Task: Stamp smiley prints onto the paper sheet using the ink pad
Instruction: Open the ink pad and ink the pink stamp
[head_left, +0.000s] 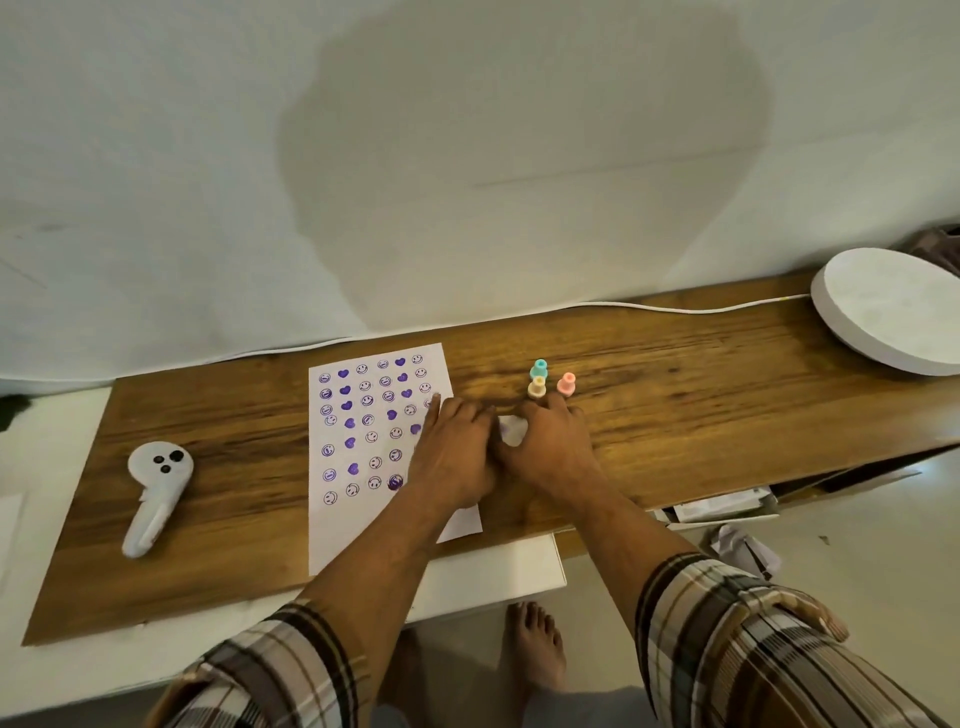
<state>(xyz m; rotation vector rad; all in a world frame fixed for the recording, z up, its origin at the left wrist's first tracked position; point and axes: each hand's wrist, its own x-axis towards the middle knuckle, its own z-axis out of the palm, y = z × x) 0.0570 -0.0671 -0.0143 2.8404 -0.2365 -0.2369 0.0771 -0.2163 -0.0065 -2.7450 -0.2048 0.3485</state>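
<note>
A white paper sheet (363, 457) lies on the wooden board (234, 467), covered with several purple smiley and heart prints. My left hand (452, 452) rests on the sheet's right edge. My right hand (550, 452) lies beside it on the board. Between the two hands a small white object (513, 430) shows, both hands touching it; it may be the ink pad, mostly hidden. Three small stamps stand just beyond my right fingers: teal (539, 369), yellow (537, 387) and pink (567, 384).
A white handheld controller (156, 493) lies at the board's left. A round white disc (893, 312) sits at the far right. A white cable (675, 309) runs along the wall. Below the board's right end are boxes and crumpled paper (743, 545).
</note>
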